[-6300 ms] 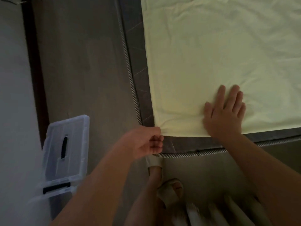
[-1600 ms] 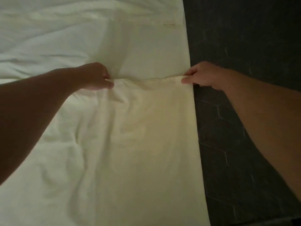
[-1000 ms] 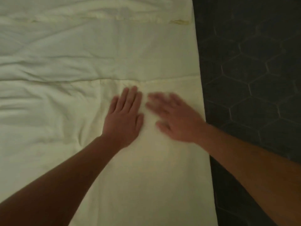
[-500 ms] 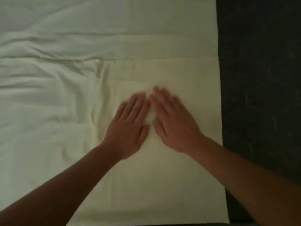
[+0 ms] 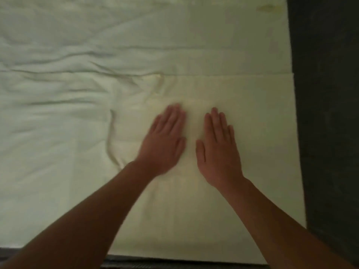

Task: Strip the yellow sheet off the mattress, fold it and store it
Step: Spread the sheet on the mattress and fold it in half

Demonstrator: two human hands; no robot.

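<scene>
The pale yellow sheet (image 5: 252, 133) lies spread over the dark mattress (image 5: 328, 133), with a folded-over layer on its right part whose far edge runs straight across. Creases bunch up in the sheet's left half. My left hand (image 5: 165, 140) rests flat on the folded layer, fingers together and slightly blurred. My right hand (image 5: 219, 144) lies flat beside it, palm down, a small gap between the two. Neither hand holds any cloth.
The bare dark mattress surface shows as a strip along the right side. The mattress's near edge (image 5: 174, 264) with its piping runs along the bottom of the view.
The two hands, which touched at the fingertips half a second ago, have slid apart sideways over the folded layer. Earlier they let go of the folded edge and laid flat.
</scene>
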